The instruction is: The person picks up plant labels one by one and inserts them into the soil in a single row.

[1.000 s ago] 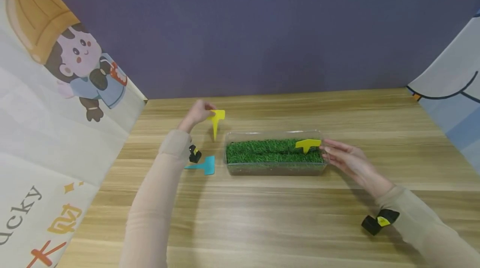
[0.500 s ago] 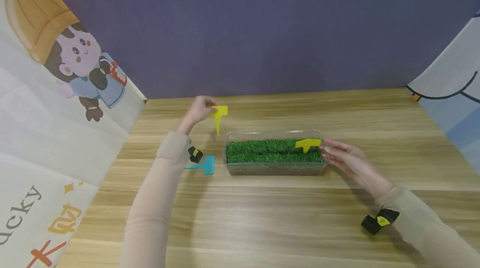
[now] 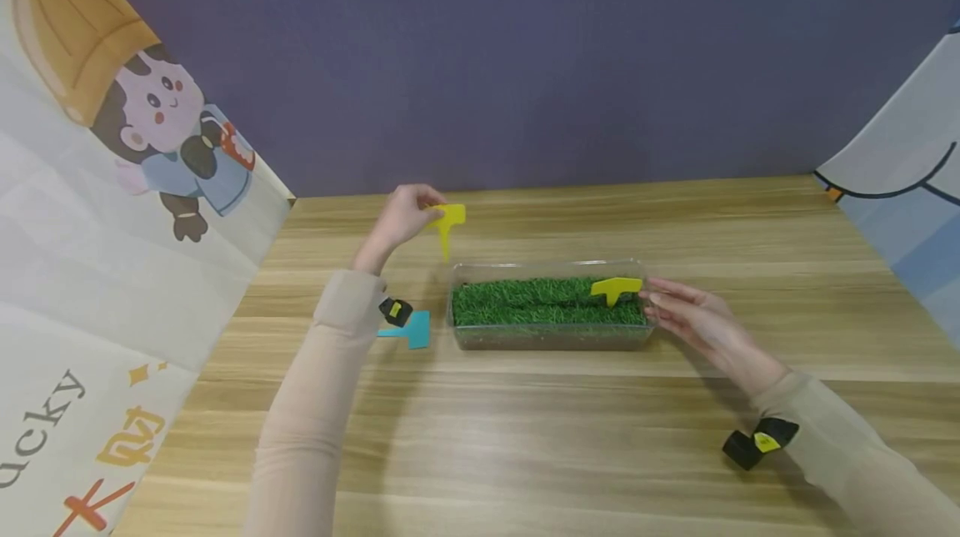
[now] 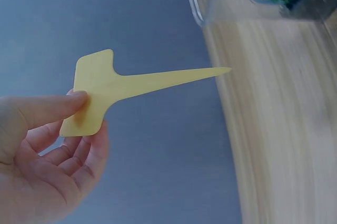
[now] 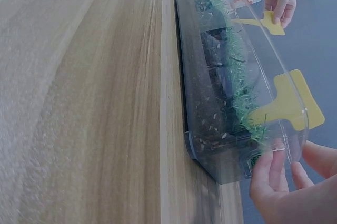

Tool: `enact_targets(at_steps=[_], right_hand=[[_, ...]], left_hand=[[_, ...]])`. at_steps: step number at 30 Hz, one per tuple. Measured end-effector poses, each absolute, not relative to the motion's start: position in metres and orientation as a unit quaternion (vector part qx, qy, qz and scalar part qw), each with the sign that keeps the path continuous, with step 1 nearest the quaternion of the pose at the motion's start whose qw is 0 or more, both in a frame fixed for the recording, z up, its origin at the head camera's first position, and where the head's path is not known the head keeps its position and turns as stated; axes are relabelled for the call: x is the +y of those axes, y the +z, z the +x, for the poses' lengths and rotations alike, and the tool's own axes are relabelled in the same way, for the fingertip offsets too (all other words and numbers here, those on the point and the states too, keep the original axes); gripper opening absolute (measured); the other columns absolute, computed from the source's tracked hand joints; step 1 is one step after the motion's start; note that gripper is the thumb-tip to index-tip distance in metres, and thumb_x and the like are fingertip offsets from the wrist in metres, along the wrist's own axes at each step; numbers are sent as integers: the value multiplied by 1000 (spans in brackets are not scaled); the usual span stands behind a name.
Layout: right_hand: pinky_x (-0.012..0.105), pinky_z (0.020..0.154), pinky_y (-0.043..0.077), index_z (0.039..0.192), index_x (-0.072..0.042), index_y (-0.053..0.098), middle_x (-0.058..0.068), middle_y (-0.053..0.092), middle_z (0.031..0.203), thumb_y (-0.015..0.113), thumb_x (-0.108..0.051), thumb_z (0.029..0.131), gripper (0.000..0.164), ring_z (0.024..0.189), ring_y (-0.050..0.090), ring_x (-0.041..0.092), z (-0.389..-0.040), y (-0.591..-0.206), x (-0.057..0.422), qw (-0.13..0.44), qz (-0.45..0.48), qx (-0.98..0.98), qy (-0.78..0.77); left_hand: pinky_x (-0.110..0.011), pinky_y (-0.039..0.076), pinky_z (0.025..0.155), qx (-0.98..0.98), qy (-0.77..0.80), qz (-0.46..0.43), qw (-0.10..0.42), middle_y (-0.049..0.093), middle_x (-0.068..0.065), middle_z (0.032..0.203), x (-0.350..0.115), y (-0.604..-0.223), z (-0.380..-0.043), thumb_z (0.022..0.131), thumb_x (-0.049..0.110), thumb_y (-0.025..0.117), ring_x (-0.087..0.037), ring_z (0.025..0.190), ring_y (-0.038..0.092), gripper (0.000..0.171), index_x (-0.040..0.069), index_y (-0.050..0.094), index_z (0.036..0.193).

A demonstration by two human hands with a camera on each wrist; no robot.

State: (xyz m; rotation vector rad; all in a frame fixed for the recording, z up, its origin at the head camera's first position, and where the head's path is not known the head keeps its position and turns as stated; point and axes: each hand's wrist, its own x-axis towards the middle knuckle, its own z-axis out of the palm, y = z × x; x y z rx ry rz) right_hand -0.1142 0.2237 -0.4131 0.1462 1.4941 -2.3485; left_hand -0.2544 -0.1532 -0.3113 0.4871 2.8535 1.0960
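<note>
In the head view, my left hand pinches a yellow T-shaped plant label by its broad head. Its pointed stem hangs down, above the table behind the left end of a clear plastic box of green grass. My right hand holds the right end of this box, fingers bent about its end wall and rim, as the right wrist view shows. Close to those fingers, a second yellow plant label stands in the grass, its lower stem hidden. A blue plant label lies flat left of the box, partly covered by the left wrist camera.
The wood-grain table ends at a dark blue back wall. White printed sheets stand at both sides, the left one with a cartoon figure. Black wrist cameras sit on both sleeves.
My left hand has moved up and a little to the right with its yellow plant label, bringing the tip near the box's back left corner. The right hand and box stay put.
</note>
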Motion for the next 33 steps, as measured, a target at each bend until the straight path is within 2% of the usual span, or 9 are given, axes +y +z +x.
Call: enact_targets(at_steps=[6,19,33], right_hand=[[23,84,46,102,-20,63,-2,65,98,57,-4,84,25,90,60,13,-115,-413,224,176,51,529,-829],[22,83,47,103,-20,62,-1,65,97,56,-3,84,26,90,60,13,-114,-414,225,174,50,527,-831],[22,82,47,102,-20,62,-2,65,96,56,-2,85,26,88,61,13,-114,-414,224,173,49,526,-831]], left_hand=[[-35,45,76,923,349,161,7,62,-15,99,-143,-305,-247,84,7,58,-26,87,54,18,1,63,100],[-31,46,70,910,364,196,7,62,-10,96,-120,-292,-229,84,8,58,-21,81,55,17,3,63,100],[-26,47,66,902,361,236,33,62,-6,92,-89,-290,-217,83,8,60,-18,77,56,14,4,64,97]])
